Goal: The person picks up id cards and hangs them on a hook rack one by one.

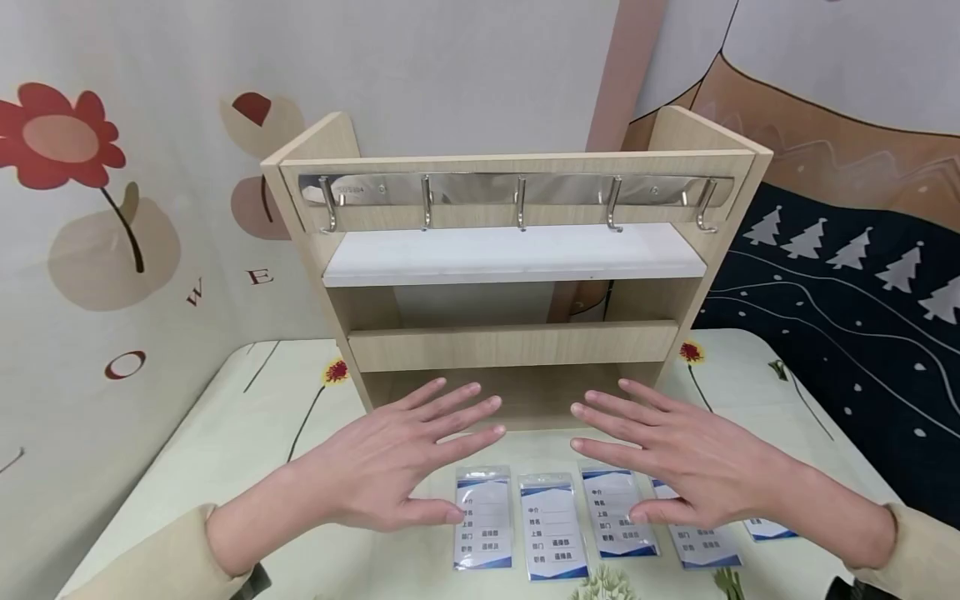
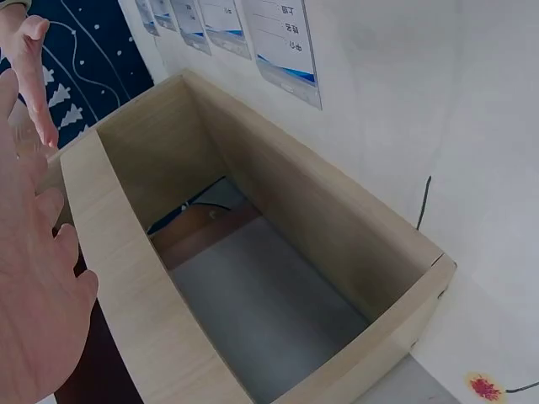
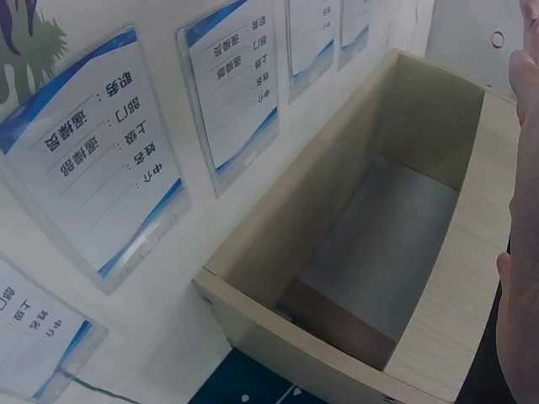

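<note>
My left hand [image 1: 408, 454] is held out over the table with fingers straight and spread, holding nothing. To its right, my right hand [image 1: 697, 458] mirrors it, palm down and fingers spread, also with nothing in it. Below them lie several clear-sleeved name badges [image 1: 555, 529] with blue corners and printed lines, in a row. The left thumb overlaps the leftmost badge [image 1: 483, 533] in the head view; the right hand partly hides the badges [image 1: 701, 546] under it. Just beyond the fingertips stands a light wood shelf rack [image 1: 513, 343] with a metal hook rail [image 1: 472, 190].
The rack has a white upper shelf [image 1: 517, 254] and an open lower compartment. A pale flowered cloth [image 1: 360, 558] covers the table. Patterned curtains hang behind, one white with a red flower [image 1: 63, 137], one dark with white trees [image 1: 851, 250].
</note>
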Demonstrator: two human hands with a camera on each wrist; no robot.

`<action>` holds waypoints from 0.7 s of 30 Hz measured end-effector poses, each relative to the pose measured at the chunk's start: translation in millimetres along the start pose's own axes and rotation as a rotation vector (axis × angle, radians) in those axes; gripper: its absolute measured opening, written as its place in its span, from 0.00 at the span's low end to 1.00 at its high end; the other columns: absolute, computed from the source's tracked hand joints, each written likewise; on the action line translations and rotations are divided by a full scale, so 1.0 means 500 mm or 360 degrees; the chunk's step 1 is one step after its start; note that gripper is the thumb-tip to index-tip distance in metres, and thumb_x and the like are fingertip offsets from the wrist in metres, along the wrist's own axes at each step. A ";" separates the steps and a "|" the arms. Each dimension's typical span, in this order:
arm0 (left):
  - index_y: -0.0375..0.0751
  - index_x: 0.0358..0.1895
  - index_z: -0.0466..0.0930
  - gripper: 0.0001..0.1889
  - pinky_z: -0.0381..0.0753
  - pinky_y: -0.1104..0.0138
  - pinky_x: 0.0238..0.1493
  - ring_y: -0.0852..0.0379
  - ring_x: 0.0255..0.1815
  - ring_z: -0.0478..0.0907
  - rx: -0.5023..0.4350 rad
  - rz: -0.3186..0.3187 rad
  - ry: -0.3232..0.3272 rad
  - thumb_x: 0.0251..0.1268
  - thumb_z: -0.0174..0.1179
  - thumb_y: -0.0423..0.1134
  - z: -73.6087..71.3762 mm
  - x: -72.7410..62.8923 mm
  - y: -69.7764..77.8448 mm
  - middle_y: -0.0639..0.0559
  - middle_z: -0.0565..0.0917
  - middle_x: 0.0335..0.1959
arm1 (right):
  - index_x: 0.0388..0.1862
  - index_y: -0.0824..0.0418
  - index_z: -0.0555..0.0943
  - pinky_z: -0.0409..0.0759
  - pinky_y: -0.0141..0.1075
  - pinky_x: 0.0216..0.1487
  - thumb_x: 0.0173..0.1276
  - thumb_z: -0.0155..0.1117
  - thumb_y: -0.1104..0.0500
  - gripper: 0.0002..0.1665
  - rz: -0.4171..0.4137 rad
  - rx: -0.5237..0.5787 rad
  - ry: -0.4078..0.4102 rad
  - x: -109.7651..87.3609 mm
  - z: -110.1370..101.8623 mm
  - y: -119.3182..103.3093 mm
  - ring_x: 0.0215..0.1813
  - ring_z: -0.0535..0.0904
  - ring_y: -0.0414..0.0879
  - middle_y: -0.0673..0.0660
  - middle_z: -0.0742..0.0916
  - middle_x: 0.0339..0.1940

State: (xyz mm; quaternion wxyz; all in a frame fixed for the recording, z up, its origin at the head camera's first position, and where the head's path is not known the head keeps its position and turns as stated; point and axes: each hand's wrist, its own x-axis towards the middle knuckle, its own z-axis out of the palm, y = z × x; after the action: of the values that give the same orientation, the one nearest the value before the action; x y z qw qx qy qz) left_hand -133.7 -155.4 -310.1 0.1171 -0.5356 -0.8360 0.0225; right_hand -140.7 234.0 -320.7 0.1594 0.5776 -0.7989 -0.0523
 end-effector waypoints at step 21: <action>0.51 0.83 0.54 0.39 0.41 0.59 0.81 0.47 0.83 0.50 -0.0099 -0.0325 0.0192 0.77 0.49 0.64 0.042 -0.107 0.007 0.51 0.51 0.84 | 0.85 0.49 0.56 0.37 0.44 0.82 0.77 0.51 0.33 0.44 0.0075 0.0099 0.0014 0.020 0.055 -0.014 0.83 0.52 0.52 0.55 0.58 0.85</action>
State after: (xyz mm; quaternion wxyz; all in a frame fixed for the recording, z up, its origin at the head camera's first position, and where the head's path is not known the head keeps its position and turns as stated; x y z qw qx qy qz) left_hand -113.8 -200.4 -340.2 0.1521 -0.4514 -0.8780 -0.0476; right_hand -145.8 219.5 -346.9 0.1461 0.5634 -0.8129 -0.0210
